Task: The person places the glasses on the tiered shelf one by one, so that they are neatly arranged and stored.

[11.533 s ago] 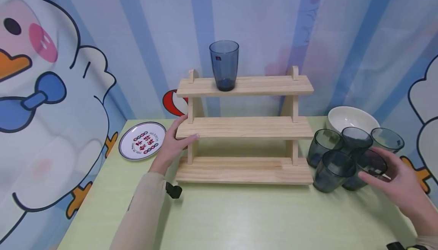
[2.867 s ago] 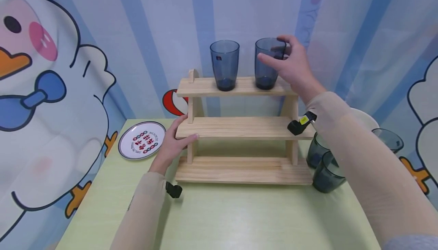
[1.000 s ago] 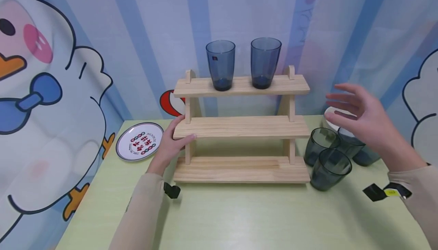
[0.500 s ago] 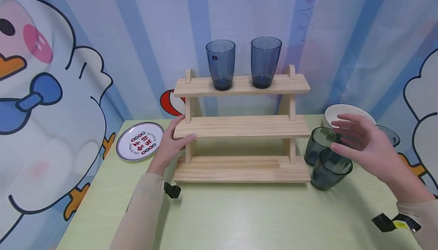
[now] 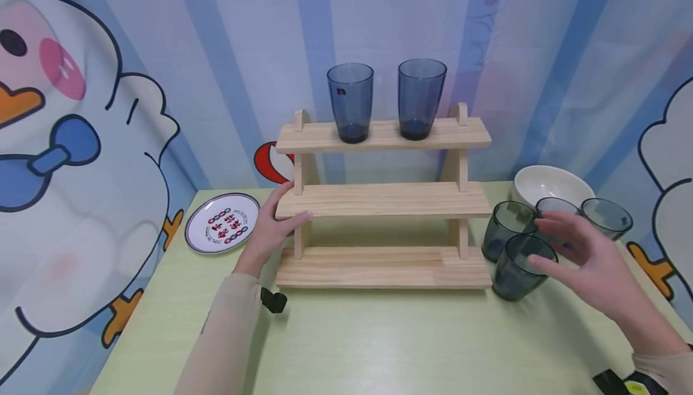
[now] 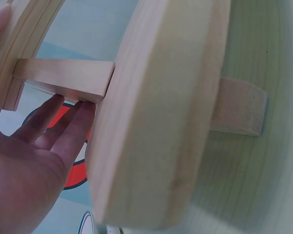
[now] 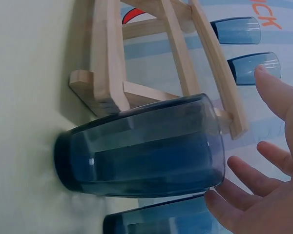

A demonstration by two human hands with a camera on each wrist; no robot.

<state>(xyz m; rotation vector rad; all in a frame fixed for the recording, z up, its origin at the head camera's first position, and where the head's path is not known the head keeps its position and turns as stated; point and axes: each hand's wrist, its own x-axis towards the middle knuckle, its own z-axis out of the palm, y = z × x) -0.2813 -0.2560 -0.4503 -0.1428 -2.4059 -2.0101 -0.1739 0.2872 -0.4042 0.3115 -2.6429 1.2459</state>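
Note:
My left hand (image 5: 265,232) holds the left end of the middle board of a three-tier wooden rack (image 5: 379,199), thumb in front. In the left wrist view its fingers lie against the rack's upright (image 6: 63,75). Two blue drinking glasses, one on the left (image 5: 351,103) and one on the right (image 5: 422,100), stand upright on the top tier. Beside the rack, my right hand (image 5: 595,269) hovers with parted fingers at the rim of the front dark glass (image 5: 514,278). The right wrist view shows fingertips close to that glass's rim (image 7: 215,146), not wrapped round it.
More glasses crowd around the front one: one by the rack (image 5: 495,235), one partly behind my fingers (image 5: 557,204), one at the far right (image 5: 606,217). A white bowl (image 5: 552,181) stands behind them. A printed plate (image 5: 222,223) lies left of the rack. A patterned curtain (image 5: 238,82) backs the table.
A second glass has gone from the right-hand group to the top tier and been released. My right hand has since come back down to the front glass. The left hand stays on the rack.

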